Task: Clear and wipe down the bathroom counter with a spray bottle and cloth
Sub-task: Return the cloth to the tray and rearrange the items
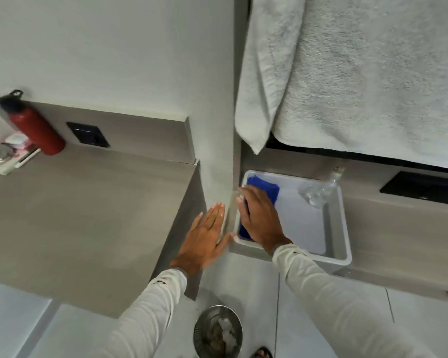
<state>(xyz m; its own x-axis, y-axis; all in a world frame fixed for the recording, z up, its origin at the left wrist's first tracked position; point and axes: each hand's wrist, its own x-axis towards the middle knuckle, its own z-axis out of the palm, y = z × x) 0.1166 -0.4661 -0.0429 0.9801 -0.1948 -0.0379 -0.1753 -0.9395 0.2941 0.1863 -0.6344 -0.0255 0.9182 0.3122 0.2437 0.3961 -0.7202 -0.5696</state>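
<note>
A folded blue cloth [264, 187] lies in the left part of a white plastic bin [345, 229] on the right-hand counter. A clear spray bottle [318, 191] lies tilted in the bin's far right corner. My right hand [260, 218] reaches into the bin and rests on the cloth, fingers bent near the bin's left rim. A blurred clear patch shows at the fingertips, and whether they grip anything is unclear. My left hand [204, 240] is flat with its fingers together, empty, beside the end of the grey bathroom counter [88, 210] and the wall corner.
At the counter's far left stand a red metal bottle [35, 127] and a white tray [9, 158] with small items. A black wall socket [88, 134] sits behind. White towels [360, 73] hang above the bin. A steel waste bin [217, 332] stands on the floor below.
</note>
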